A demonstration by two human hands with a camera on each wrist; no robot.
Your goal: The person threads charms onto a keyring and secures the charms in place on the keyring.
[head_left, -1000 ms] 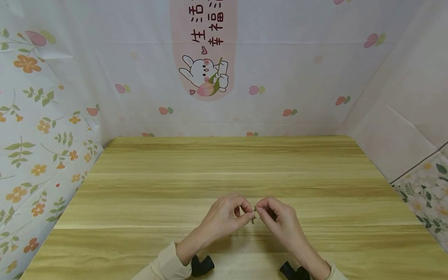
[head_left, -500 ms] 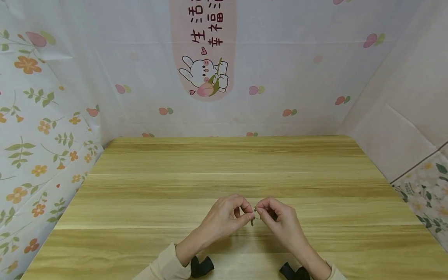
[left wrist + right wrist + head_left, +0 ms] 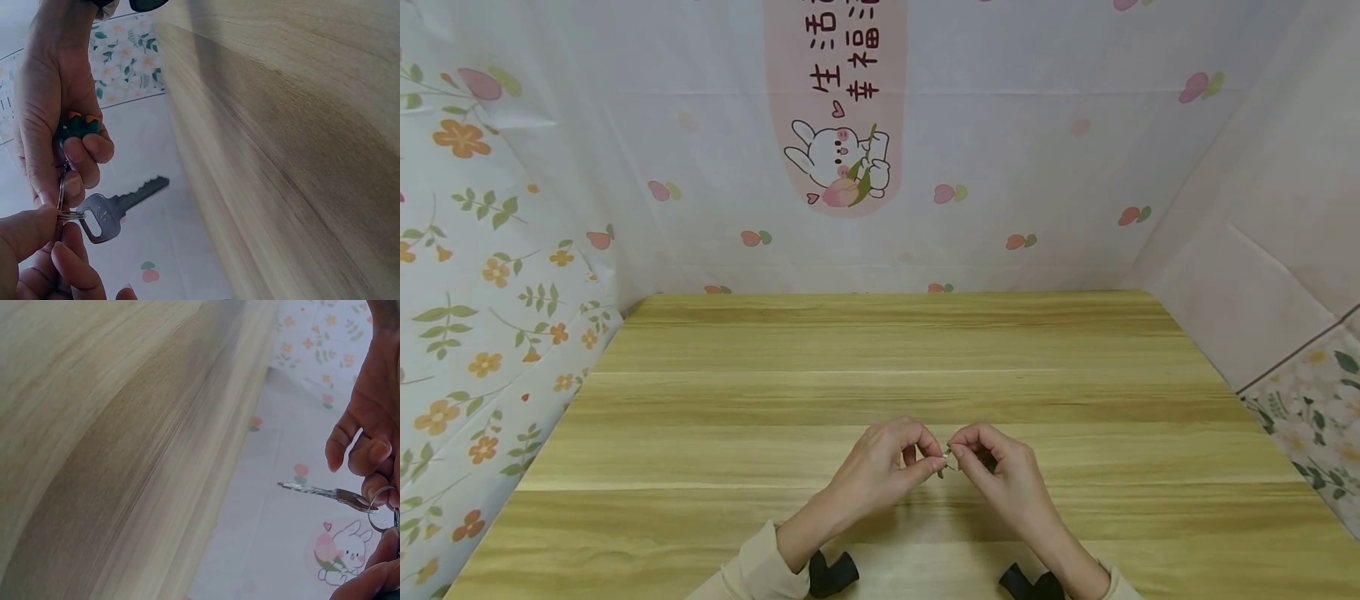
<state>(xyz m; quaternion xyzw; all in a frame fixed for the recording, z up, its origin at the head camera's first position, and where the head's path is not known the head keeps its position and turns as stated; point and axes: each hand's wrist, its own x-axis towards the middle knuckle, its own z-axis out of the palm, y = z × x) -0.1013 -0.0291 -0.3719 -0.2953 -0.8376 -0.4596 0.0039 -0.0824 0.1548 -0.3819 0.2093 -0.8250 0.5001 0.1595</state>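
A wooden counter (image 3: 880, 350) stretched beneath and beyond the hands. Past them rose a white backdrop (image 3: 1000, 125) printed with small fruits, bearing a pink rabbit banner (image 3: 838, 108). To their left hung a floral sheet (image 3: 482, 275).

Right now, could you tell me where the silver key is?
The silver key hangs on a key ring pinched between the left hand and right hand, just above the near middle of the wooden table.
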